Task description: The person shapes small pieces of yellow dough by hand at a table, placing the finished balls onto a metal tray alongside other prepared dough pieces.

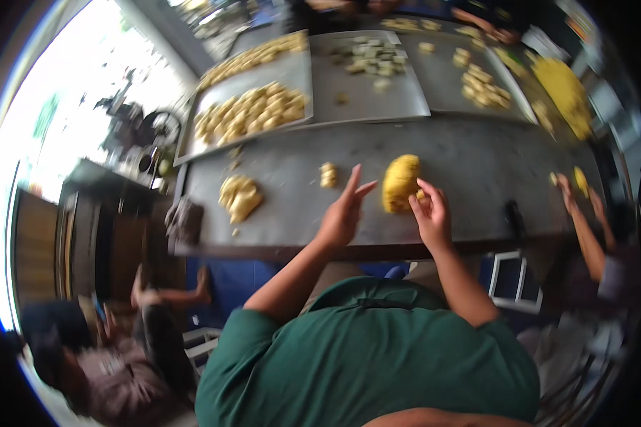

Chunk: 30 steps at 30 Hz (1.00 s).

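My left hand [342,210] is open above the metal table [477,164], fingers extended, holding nothing. My right hand [429,210] has its thumb and fingers around a small yellow piece [419,193] at the right edge of a large, speckled yellow mass [397,178]; the exact contact is blurred. A short row of small pale dough pieces [327,173] lies left of my left hand, and a larger pale dough lump [238,196] sits farther left, with a crumpled cloth [184,217] at the table's left end.
Trays of dough pieces [253,110] and pale green pieces [374,60] line the back. Co-workers' hands appear at the far side [506,32] and right [570,185]. A person [100,366] sits low at left. A dark object [513,217] lies right of me; a white frame [506,285] stands below.
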{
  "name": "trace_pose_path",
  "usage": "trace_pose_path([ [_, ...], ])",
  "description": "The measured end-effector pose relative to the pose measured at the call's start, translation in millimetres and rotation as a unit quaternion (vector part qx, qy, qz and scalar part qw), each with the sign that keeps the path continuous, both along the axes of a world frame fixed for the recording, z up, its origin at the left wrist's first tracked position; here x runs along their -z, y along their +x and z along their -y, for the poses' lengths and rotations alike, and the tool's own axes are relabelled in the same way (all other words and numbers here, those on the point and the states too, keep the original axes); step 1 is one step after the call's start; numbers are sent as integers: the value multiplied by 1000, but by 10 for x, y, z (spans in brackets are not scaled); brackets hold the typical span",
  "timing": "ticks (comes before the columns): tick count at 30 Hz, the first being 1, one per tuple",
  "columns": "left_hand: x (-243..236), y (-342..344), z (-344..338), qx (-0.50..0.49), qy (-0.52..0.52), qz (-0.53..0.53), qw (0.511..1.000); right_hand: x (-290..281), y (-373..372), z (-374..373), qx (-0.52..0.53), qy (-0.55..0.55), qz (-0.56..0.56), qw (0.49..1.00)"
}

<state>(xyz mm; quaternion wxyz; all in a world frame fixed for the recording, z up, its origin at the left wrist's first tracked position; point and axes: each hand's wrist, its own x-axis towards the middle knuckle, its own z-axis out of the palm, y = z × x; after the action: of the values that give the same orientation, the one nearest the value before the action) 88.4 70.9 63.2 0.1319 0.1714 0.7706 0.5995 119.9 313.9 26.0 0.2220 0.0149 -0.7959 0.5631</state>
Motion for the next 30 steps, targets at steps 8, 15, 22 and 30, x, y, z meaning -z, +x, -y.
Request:
trace_pose_path([
  [8, 173, -71, 153, -23, -334, -203, 920, 251, -142, -614, 140, 129, 40, 981],
  [15, 118, -156, 240, -141, -314, -316, 884, 335, -256, -558, 110, 222, -7, 969],
  [22, -398, 101, 496, 100, -487, -131, 858, 320, -250, -643, 88, 223, 24, 970],
  [30, 131, -530, 394, -237, -284, -282, 885, 404, -291, -581, 72, 215, -12, 974],
])
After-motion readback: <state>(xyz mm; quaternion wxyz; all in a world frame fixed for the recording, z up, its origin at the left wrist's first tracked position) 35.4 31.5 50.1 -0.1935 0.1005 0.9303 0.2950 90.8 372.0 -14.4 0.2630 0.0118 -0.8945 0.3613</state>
